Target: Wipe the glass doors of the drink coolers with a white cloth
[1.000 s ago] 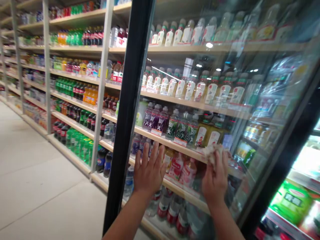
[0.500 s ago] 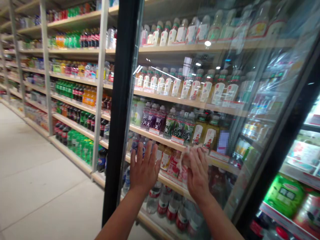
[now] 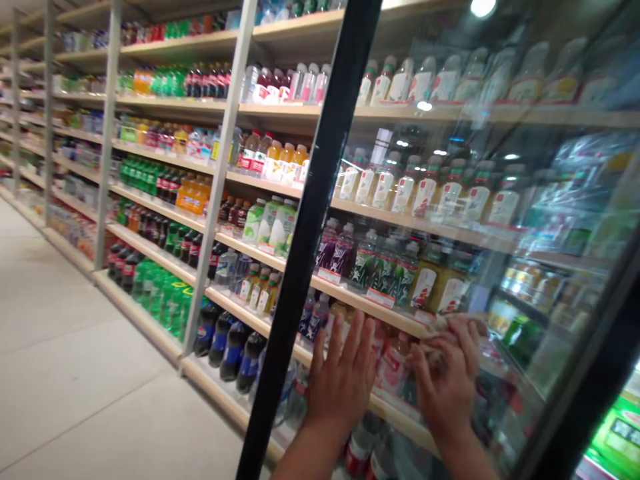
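Note:
My left hand (image 3: 343, 380) lies flat with spread fingers against the glass door (image 3: 480, 167), low down beside its black edge frame (image 3: 310, 233). Just to the right, my right hand (image 3: 447, 380) presses a crumpled pale cloth (image 3: 440, 333) against the same glass, fingers curled over it. Through the glass I see shelves of bottled drinks (image 3: 425, 190).
Open wooden shelving (image 3: 165, 107) with several rows of soda and juice bottles runs down the aisle on the left. Pale tiled floor (image 3: 75, 373) stretches along its foot. A lit cooler interior with green packs (image 3: 617, 433) shows at the bottom right.
The door's black edge has shifted right in view. My right hand with the cloth moved left across the glass, then back right. My left hand stayed flat on the glass.

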